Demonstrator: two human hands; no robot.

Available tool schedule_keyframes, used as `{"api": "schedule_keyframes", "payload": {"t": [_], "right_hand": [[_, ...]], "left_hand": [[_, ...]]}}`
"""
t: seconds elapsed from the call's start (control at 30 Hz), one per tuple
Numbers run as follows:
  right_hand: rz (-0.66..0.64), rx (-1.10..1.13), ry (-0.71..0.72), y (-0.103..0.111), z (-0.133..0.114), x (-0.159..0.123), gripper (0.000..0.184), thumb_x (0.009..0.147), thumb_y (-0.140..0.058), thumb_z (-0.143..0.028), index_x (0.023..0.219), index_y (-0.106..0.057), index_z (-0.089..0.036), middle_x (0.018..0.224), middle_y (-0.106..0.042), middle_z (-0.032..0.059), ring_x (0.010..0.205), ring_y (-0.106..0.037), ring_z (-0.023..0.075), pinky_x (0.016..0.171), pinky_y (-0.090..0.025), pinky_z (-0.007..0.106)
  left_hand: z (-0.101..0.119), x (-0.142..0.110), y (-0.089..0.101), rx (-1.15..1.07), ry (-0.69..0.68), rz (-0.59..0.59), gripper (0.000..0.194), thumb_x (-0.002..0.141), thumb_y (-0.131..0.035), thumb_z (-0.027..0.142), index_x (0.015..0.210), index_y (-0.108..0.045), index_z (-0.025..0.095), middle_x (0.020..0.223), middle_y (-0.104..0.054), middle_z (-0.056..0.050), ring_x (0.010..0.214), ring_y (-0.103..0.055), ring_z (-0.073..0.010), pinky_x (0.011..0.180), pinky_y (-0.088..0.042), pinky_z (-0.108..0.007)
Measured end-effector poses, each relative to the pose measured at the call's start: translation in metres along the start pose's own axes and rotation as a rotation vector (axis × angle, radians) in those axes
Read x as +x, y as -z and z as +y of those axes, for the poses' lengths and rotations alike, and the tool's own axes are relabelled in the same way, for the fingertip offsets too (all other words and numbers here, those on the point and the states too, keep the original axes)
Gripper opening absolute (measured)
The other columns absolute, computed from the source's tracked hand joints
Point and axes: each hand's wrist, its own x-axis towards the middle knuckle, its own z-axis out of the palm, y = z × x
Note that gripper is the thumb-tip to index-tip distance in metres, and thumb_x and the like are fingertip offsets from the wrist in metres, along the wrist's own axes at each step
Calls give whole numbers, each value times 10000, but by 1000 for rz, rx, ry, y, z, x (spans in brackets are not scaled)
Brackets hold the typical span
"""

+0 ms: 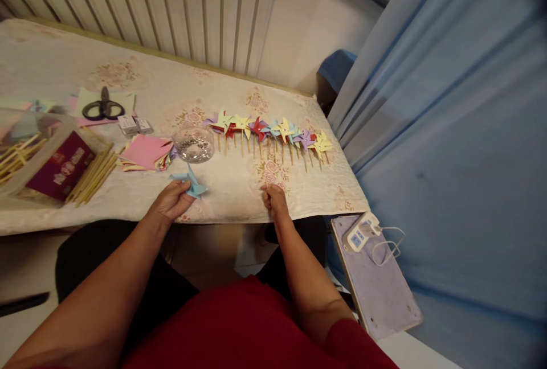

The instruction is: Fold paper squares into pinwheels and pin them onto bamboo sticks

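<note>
My left hand point(174, 199) pinches a light blue paper pinwheel point(194, 185) just above the table's front edge. No stick shows on this pinwheel. To the right, my right hand point(276, 200) is closed, thumb and fingers pressed together; whatever lies between them is too small to tell. Beyond the hands is a round clear container point(195, 146) of small shiny metal bits. A row of finished pinwheels point(283, 130) on wooden sticks, in yellow, red, purple and blue, lies behind my right hand.
Left of my hands lie stacked coloured paper squares point(147, 152), two small boxes point(128, 124), black scissors point(103, 108) on paper, loose wooden sticks point(94, 178) and a clear plastic bin point(51, 158). A power strip point(361, 233) rests on a low stool point(380, 289) by a blue curtain point(461, 147).
</note>
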Motion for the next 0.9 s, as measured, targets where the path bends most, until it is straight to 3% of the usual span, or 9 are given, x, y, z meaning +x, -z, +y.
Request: {"api": "schedule_keyframes", "payload": {"t": [0.53, 0.9], "right_hand": [[5, 10, -7, 0, 3, 4, 107, 759, -555, -300, 795, -560, -199, 403, -398, -107, 321, -222, 59, 348, -113, 196], [11, 16, 3, -1, 2, 4, 104, 761, -526, -292, 805, -554, -202, 407, -412, -102, 320, -216, 62, 342, -112, 195]], "left_hand": [[2, -2, -3, 3, 2, -23, 182, 602, -809, 20, 711, -693, 109, 658, -699, -30, 584, -636, -118, 668, -594, -242], [2, -3, -5, 10, 11, 5, 156, 643, -780, 11, 709, -691, 120, 670, -712, -33, 589, -645, -124, 692, -592, -249]]}}
